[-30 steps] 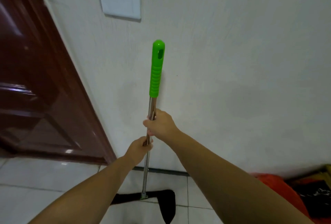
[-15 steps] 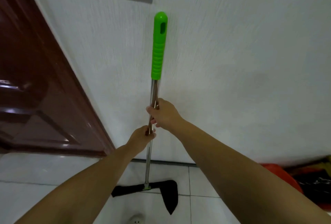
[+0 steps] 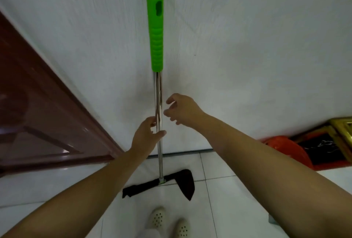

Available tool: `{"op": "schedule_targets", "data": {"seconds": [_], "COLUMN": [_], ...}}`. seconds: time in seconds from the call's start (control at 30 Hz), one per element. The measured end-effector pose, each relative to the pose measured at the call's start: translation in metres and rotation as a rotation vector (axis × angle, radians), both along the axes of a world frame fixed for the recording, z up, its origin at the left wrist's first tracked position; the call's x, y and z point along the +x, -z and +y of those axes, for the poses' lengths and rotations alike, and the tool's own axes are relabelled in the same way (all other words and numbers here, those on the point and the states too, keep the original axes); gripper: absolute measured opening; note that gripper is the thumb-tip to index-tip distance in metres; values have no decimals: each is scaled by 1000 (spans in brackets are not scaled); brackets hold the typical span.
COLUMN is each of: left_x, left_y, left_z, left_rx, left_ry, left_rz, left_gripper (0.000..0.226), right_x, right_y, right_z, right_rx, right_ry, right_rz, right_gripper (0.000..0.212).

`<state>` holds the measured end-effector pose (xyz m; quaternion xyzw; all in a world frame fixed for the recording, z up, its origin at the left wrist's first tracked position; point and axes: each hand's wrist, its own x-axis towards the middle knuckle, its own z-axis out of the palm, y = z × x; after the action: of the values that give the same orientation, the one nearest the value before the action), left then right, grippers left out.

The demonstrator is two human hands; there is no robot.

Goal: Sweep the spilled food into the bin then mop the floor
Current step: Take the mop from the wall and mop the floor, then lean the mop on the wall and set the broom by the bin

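The mop stands upright against the white wall: a green plastic grip (image 3: 156, 34) on top, a steel pole (image 3: 158, 97) below, and a black flat head (image 3: 171, 182) on the tiled floor. My left hand (image 3: 145, 136) is at the pole's left side, thumb laid across its front and fingers loose, only touching it. My right hand (image 3: 181, 109) hovers just right of the pole with fingers spread and loosely curled, holding nothing.
A dark brown door (image 3: 38, 108) fills the left. At the right, against the wall, sit an orange plastic object (image 3: 285, 152) and a gold-framed dark panel (image 3: 327, 142). My feet in white perforated shoes (image 3: 167, 220) stand on the white floor tiles just behind the mop head.
Both hands gripped the pole before. Now the right hand has let go and drawn off to the right, and the left hand's grip has loosened. The mop leans against the wall.
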<state>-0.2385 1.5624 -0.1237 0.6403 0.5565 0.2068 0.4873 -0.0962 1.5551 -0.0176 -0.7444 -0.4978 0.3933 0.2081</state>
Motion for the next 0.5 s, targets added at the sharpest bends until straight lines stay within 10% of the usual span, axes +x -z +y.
{"op": "schedule_targets", "data": {"seconds": [0.5], "left_x": [51], "left_y": [-41], "left_z": [-80], "left_rx": [242], "left_ry": [417], "left_rz": [-62], "left_gripper": [27], "right_x": [67], "right_y": [12], "right_z": [-127], "right_rx": [-82], "right_ry": [404], "right_rz": [122], "right_gripper": [20]}}
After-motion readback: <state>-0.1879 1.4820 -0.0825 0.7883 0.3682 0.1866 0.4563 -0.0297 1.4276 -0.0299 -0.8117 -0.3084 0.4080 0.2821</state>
